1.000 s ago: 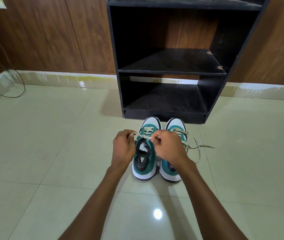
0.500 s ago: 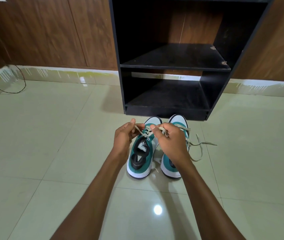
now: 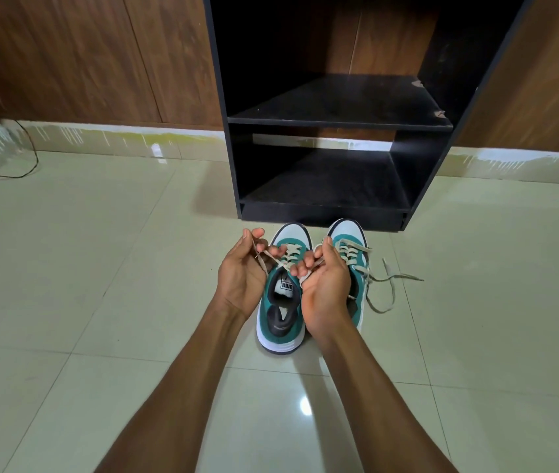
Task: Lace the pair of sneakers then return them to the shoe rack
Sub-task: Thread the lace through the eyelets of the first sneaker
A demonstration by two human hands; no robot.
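Two green-and-white sneakers stand side by side on the floor, toes toward the black shoe rack [image 3: 339,122]. Over the left sneaker [image 3: 279,315] my hands are raised, palms turned up. My left hand [image 3: 242,274] pinches one end of its beige lace [image 3: 286,256], and my right hand [image 3: 325,285] has the other end looped around its fingers. The right sneaker [image 3: 349,240] is partly hidden behind my right hand. Its loose lace ends [image 3: 385,285] trail on the tiles to the right.
The rack has two bare shelves and stands against a wood-panelled wall [image 3: 76,56]. A thin dark cable [image 3: 29,165] lies on the floor at the far left. Glossy pale tiles [image 3: 100,302] spread around the shoes on both sides.
Both hands have rotated palm-up and drawn the lace ends upward and apart over the left sneaker. The view has tilted slightly, showing the rack higher in frame.
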